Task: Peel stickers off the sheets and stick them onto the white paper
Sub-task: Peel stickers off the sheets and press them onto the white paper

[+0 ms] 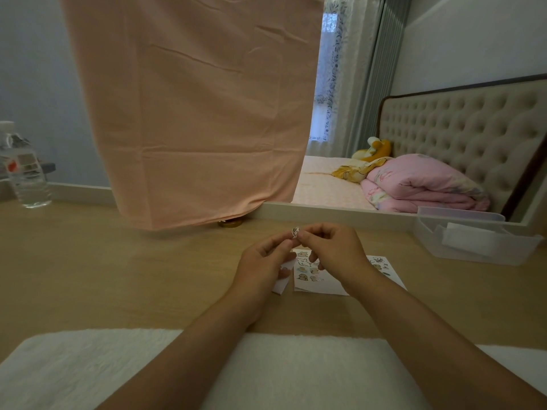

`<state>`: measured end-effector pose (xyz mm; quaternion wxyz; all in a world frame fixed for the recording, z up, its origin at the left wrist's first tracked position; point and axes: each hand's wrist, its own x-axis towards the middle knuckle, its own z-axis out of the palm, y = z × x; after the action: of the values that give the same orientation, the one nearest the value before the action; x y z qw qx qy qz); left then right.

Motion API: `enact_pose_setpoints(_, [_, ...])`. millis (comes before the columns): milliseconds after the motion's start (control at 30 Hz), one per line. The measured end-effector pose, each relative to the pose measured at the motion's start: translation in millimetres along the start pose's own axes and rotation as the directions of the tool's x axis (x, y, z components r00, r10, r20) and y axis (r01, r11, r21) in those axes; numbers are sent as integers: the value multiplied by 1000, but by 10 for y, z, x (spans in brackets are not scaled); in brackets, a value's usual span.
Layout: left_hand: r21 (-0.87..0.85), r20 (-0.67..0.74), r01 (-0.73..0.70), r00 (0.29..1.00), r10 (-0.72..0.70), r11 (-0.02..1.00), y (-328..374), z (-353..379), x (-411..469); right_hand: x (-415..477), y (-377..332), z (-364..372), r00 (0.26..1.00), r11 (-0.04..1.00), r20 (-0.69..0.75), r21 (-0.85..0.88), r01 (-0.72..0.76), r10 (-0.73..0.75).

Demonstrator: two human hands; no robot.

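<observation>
White and tiny, the sticker (295,232) sat pinched between my left hand (263,258) and right hand (334,250), above the sticker sheet (310,275). Peeling seemed done; next came pressing it onto the white paper (281,286), at the sheet's nine o'clock.

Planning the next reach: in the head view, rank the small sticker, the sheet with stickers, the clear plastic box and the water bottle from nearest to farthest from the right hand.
1. small sticker, pinched at the fingertips of the right hand.
2. sheet with stickers, just beneath the hand.
3. clear plastic box, off to the right.
4. water bottle, far left.
</observation>
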<state>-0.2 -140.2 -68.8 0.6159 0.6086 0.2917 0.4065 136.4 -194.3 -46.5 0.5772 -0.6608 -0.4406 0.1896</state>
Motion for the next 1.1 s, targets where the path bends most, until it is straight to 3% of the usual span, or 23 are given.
enact_pose_setpoints(167, [142,40,-64,997,59,988,-42,23,-15,22,37,9,994,973,-29,-208,95,-104])
enact_pose_setpoints(567, [393,119,-76,992,31,916,-123,35,38,60,11,-206,999,970,-6,-240,-40,39])
enact_pose_setpoints(633, [488,147,-163,984,103,857,-90,31,41,63,0,-335,995,965,62,-255,-61,79])
enact_pose_setpoints(733, [693,214,-306,952,219,653,-31,30,118,80,45,-570,971,938,181,-334,-91,158])
enact_pose_setpoints(867, [813,395,-434,901,180,387,9,88,357,124,199,-759,930,882,253,-453,-130,267])
enact_pose_setpoints(1100, [815,535,-520,845,14,255,-207,173,569,303,349,-777,898,825,310,-558,-93,311])
